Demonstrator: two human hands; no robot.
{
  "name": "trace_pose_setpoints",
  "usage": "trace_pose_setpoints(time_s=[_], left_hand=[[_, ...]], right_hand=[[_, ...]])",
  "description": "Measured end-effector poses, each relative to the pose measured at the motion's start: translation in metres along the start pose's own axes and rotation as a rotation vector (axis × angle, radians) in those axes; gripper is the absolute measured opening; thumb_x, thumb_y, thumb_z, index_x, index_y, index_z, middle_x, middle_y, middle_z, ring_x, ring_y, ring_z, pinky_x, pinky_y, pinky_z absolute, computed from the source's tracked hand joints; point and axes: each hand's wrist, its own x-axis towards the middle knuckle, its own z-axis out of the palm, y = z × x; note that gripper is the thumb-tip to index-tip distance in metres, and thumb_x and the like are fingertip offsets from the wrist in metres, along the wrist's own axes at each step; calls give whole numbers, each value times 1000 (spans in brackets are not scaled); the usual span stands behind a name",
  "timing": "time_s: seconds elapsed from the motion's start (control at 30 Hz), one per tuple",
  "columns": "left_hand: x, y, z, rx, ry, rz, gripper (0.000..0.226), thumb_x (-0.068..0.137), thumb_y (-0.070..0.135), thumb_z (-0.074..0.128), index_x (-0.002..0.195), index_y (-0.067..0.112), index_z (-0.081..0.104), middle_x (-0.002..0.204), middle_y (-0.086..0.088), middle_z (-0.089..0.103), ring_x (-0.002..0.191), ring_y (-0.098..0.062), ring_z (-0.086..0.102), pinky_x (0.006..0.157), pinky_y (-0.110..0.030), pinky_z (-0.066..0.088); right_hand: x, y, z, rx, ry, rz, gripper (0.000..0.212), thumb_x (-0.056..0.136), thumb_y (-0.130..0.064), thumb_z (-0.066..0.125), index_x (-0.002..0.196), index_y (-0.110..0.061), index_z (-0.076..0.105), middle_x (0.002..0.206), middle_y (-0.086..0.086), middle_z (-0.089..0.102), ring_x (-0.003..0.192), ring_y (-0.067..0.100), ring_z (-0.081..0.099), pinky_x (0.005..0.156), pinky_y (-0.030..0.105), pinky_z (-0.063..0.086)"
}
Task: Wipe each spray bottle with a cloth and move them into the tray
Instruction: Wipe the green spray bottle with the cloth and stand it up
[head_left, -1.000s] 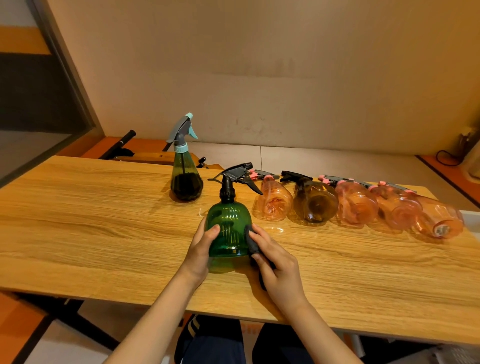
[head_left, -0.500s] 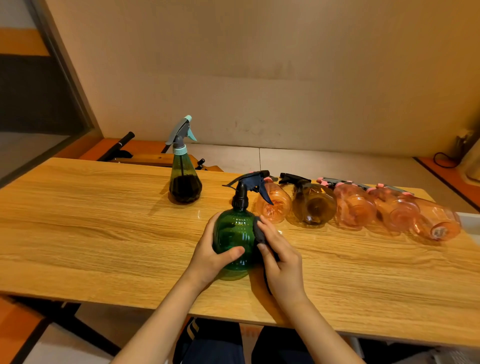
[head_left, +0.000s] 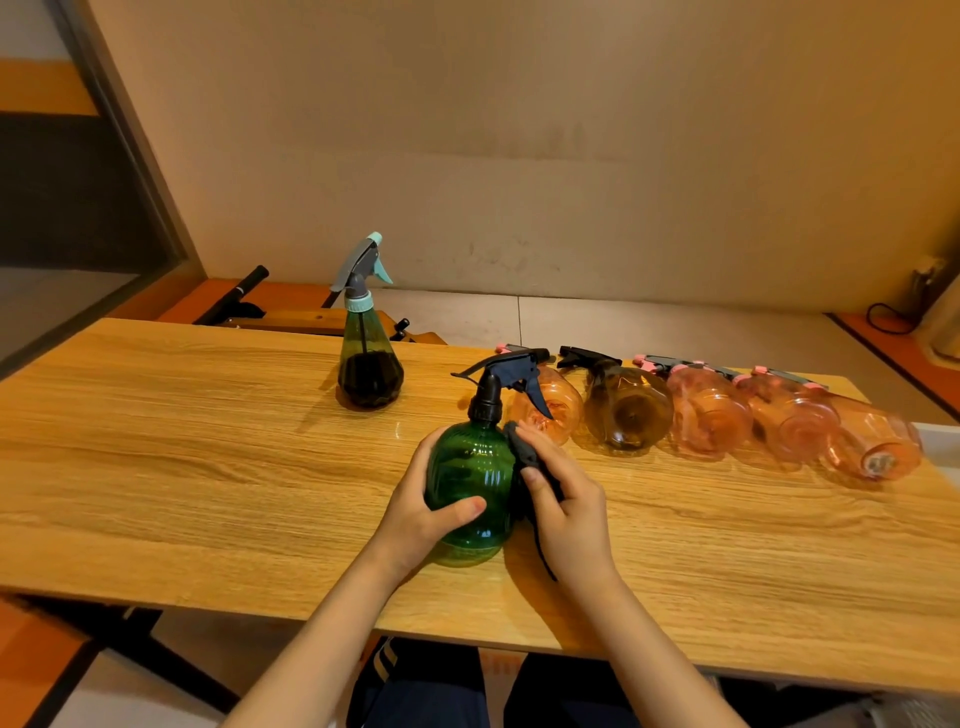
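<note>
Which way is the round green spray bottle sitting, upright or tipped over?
Upright. The green spray bottle stands on its base on the table, black trigger head on top, gripped by the left hand while the right hand presses a dark cloth against it.

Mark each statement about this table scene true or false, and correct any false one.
1. The left hand grips the round green bottle. True.
2. The right hand presses a white cloth to that bottle. False: the cloth is dark.
3. The cone-shaped bottle with the teal nozzle stands upright, apart from the others. True.
4. The pink bottles stand upright in a row. False: they lie on their sides.
5. The amber bottle lies among the pink ones. True.
</note>
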Motion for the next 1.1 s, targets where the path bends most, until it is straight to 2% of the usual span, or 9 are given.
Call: trace_pose_setpoints(time_s=[0.23,0.33,0.43,0.6,0.77,0.83,0.9,1.0,1.1], left_hand=[[3,-3,-8,-157,37,-84,83,46,33,82,123,27,51,108,-1,68,100,-19,67,74,-30,55],[5,-1,-11,-296,112,-120,106,29,49,92,122,19,52,102,-6,69,92,-22,68,66,-33,57],[6,0,-12,-353,144,-136,107,26,55,92,119,18,54,103,-8,67,91,-22,68,65,-33,57],[4,1,-11,-356,144,-148,108,25,55,93,119,20,53,102,-5,69,89,-18,69,65,-31,57],[2,1,-7,-297,139,-130,131,18,61,91,133,21,41,114,-4,64,96,-12,69,68,-27,57],[2,1,-8,-310,136,-115,127,20,56,93,132,23,43,111,-4,67,96,-13,69,67,-26,56],[4,1,-9,-318,132,-103,113,31,48,94,130,24,47,111,-4,67,100,-18,67,69,-27,56],[4,-2,-12,-336,121,-108,92,51,34,79,135,18,45,120,-11,63,108,-25,63,75,-31,57],[5,-3,-14,-339,104,-113,93,50,37,82,133,15,48,118,-12,64,106,-25,64,79,-33,57]], right_hand=[[-9,1,6,2,-12,-37,49,85,-4,53,127,-30,53,131,-18,50,125,1,44,103,14,34],[-26,4,15,-31,-56,-78,57,83,0,54,131,-29,47,134,-30,44,127,1,43,104,15,33],[-33,6,19,-54,-74,-102,59,84,2,53,131,-32,45,136,-34,39,129,2,40,105,16,31],[-32,5,17,8,-50,-69,47,87,-15,51,131,-30,45,136,-29,42,128,4,42,104,17,33],[-32,6,16,10,-3,-71,50,85,-19,52,132,-31,42,132,-33,44,126,3,45,102,17,35],[-32,6,16,-2,-5,-75,50,84,-19,52,132,-31,43,132,-34,45,126,3,45,103,17,35],[-33,7,17,-19,-12,-91,46,84,-20,53,129,-30,48,132,-32,45,126,5,46,104,19,36],[-34,8,17,-34,-16,-107,43,84,-20,52,126,-31,52,133,-29,46,125,7,47,105,22,36],[-34,7,17,-37,2,-107,45,84,-16,53,127,-29,51,133,-31,46,125,5,46,104,20,36]])
